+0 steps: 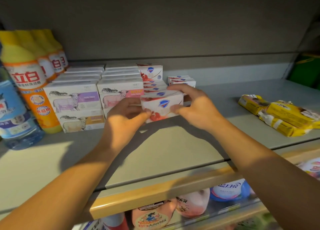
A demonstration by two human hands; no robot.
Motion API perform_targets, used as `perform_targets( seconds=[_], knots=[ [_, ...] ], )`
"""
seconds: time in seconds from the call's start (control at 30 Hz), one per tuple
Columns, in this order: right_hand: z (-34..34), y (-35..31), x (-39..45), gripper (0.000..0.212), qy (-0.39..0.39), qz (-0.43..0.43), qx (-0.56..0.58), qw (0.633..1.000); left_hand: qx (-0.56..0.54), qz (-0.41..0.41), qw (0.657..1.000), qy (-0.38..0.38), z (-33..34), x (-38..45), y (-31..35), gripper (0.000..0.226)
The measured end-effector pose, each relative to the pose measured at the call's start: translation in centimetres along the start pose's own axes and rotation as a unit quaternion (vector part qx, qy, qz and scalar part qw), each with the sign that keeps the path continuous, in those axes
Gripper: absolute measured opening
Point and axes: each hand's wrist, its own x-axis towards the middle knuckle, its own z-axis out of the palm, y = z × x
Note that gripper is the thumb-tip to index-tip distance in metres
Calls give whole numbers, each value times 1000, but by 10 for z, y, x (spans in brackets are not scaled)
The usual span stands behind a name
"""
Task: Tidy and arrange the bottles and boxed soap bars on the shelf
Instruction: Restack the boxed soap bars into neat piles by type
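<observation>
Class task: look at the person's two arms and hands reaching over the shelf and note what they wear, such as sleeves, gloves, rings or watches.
Both forearms are bare as far as the picture shows; no sleeve edge is in view. The left hand and right hand wear no gloves. No ring, watch or bracelet shows on either wrist or on the fingers in view.

Four yellow-capped bottles (26,77) stand in a row running back at the left, and one blue bottle (15,115) stands in front of them. Sheep-printed soap boxes (74,98) show three fronts: purple, pink and tan; how many sit behind them cannot be counted. One white soap box with a blue shield (162,106) is held by two hands, left hand (124,119) and right hand (197,106). More shield boxes (152,72) are stacked behind, their count unclear. About three yellow packets (280,115) lie at the right.
</observation>
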Motion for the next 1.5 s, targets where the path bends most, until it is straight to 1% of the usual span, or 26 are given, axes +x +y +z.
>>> perform_targets(
  seconds=[0.07,0.1,0.13,0.2,0.27,0.3,0.37,0.5,0.63,0.7,0.73,0.77,0.83,0.87,0.9,0.93,1.0,1.1,1.17,1.23,1.27,1.33,1.43,1.5],
  knots=[
    [-9,3,11,51,53,13,10,998,106,9,994,-16,2,-3,-2,19],
    [-13,6,18,50,80,17,2,997,172,14,984,-35,3,-5,-3,16],
    [-16,9,27,49,106,19,-19,994,231,17,971,-60,6,-8,-3,17],
    [-18,14,44,48,140,13,-74,987,339,31,933,-119,10,-13,-3,31],
    [-15,17,60,48,134,5,-106,985,416,63,890,-178,12,-15,-2,44],
    [-11,19,67,48,124,4,-112,986,435,75,875,-199,13,-16,-2,47],
    [-1,21,80,49,108,5,-130,986,448,82,863,-219,13,-15,-2,49],
    [19,28,94,52,73,3,-182,981,440,79,866,-222,13,-14,-2,47],
    [27,30,96,55,47,11,-193,980,430,78,873,-215,13,-12,-4,46],
    [22,32,96,57,25,14,-173,984,425,79,876,-214,13,-11,-5,46],
    [18,34,96,56,23,22,-137,990,421,79,878,-215,13,-10,-5,46],
    [14,37,96,52,37,37,-90,995,418,79,879,-215,12,-10,-6,46],
    [5,46,97,40,118,69,-33,990,411,74,883,-213,12,-8,-8,43],
    [0,53,98,37,160,81,-46,983,405,67,887,-212,12,-7,-8,42],
    [-5,62,99,37,186,93,-71,976,397,58,892,-209,12,-7,-8,40],
    [-10,71,101,38,190,105,-103,971,387,49,898,-204,12,-6,-8,38],
    [-15,89,104,44,156,121,-183,963,364,37,910,-194,12,-4,-7,32],
    [-15,109,111,58,73,116,-280,950,335,10,927,-168,11,-1,-7,24],
    [-14,118,120,69,13,113,-340,934,322,0,933,-158,11,1,-9,19],
    [-13,125,128,75,-22,127,-396,909,312,-4,938,-150,12,1,-10,15],
    [-12,128,130,74,-26,132,-418,899,307,-3,940,-147,12,1,-11,13],
    [-10,135,129,68,-4,113,-443,889,300,-2,943,-145,12,2,-11,13],
    [-10,138,122,55,50,55,-432,899,302,0,941,-151,12,3,-11,11],
    [-16,131,120,50,58,49,-427,901,302,-4,941,-151,13,3,-10,12]
  ],
)
